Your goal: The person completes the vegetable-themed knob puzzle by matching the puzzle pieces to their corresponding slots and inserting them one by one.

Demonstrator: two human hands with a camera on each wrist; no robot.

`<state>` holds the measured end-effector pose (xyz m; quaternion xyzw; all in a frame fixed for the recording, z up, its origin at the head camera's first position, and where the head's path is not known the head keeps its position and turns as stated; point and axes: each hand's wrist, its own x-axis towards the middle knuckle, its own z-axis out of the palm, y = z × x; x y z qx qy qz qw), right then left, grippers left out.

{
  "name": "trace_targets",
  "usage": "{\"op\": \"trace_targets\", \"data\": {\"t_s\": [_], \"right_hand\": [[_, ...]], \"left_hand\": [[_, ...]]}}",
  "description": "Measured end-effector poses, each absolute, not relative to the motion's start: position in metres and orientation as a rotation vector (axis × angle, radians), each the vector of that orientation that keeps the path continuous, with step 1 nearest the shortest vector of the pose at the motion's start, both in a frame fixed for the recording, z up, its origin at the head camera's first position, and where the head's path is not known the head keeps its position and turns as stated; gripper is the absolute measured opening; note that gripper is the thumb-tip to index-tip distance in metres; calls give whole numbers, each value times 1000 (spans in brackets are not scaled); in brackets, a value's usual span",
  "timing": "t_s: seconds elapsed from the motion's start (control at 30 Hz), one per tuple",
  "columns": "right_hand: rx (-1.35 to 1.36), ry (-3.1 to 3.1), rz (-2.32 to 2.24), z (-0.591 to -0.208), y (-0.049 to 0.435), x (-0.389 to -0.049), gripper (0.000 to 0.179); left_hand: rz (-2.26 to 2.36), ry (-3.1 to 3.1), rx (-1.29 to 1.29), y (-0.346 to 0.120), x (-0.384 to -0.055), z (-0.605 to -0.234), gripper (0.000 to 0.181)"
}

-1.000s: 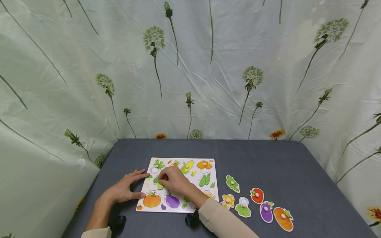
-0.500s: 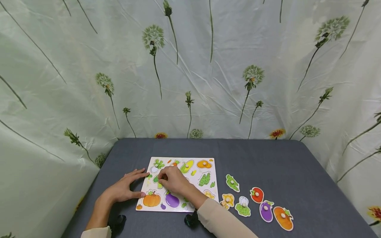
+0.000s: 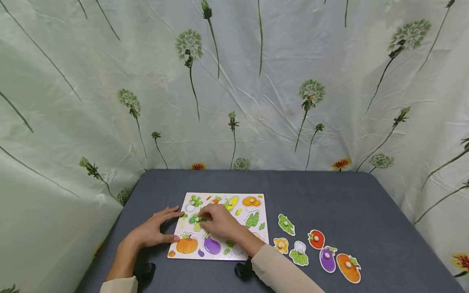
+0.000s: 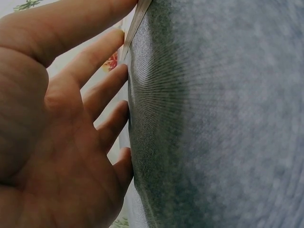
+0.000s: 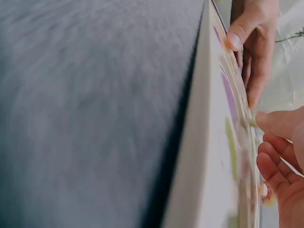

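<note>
A white wooden puzzle board (image 3: 261,212) printed with vegetables lies on the table. My left hand (image 3: 151,230) holds its left edge steady, with straight, spread fingers; the left wrist view shows the thumb (image 4: 71,28) at the board's edge. Over the board's middle is my right hand (image 3: 221,221), thumb and index finger parted just right of the broccoli piece (image 3: 195,225). That piece lies in its place, its small knob visible. In the right wrist view the thumb (image 5: 275,122) is close to a knob; whether they touch, I cannot tell. The remaining fingers are loosely bent.
Right of the board lie loose knobbed pieces: a green one (image 3: 286,225), a yellow mushroom (image 3: 281,245), a leafy cabbage (image 3: 299,254), a tomato (image 3: 316,239), an eggplant (image 3: 327,259) and an orange pumpkin (image 3: 349,268). A flowered curtain (image 3: 271,101) hangs behind the grey table (image 3: 311,191).
My right hand has let go of the broccoli piece's knob and shifted slightly to the right, uncovering it. My left hand has stayed at the board's edge.
</note>
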<state>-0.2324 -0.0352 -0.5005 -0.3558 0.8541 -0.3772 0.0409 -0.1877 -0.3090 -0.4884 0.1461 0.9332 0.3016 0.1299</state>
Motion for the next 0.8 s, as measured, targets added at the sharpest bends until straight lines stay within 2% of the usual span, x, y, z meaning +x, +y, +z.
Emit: {"op": "trace_targets", "data": {"t_s": [0.43, 0.8], "right_hand": [[-984, 2683, -1183, -489, 20, -239, 15], [-1045, 2792, -1101, -481, 66, -235, 15]], "left_hand": [[824, 2707, 367, -307, -189, -489, 83], [801, 2709, 367, -307, -189, -488, 84]]}}
